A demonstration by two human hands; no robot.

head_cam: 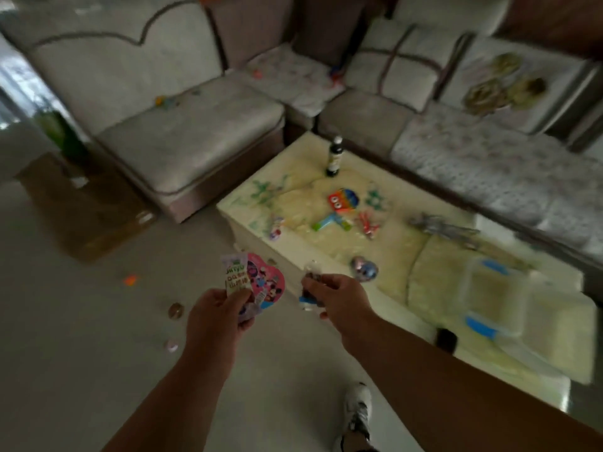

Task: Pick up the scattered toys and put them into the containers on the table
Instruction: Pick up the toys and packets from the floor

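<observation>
My left hand (217,316) is shut on a pink heart-shaped cartoon card (266,282) and a white packet (235,275), held over the floor. Just to their right, my right hand (339,300) grips a small dark toy with a blue part (308,298) near the table's left edge. Clear plastic containers with blue clips (496,301) sit on the table's right part. Loose on the table lie an orange and blue big-eyed toy (343,199), a green and blue toy (329,222), a red toy (368,225), a purple round toy (363,268) and a small figure (275,227).
The low table (326,256) has a cream cover and a dark bottle (333,157). Sofas surround it on the far side, with small toys (162,101) on the cushions. On the floor lie an orange piece (130,279), a brown disc (175,310) and a pale piece (171,346).
</observation>
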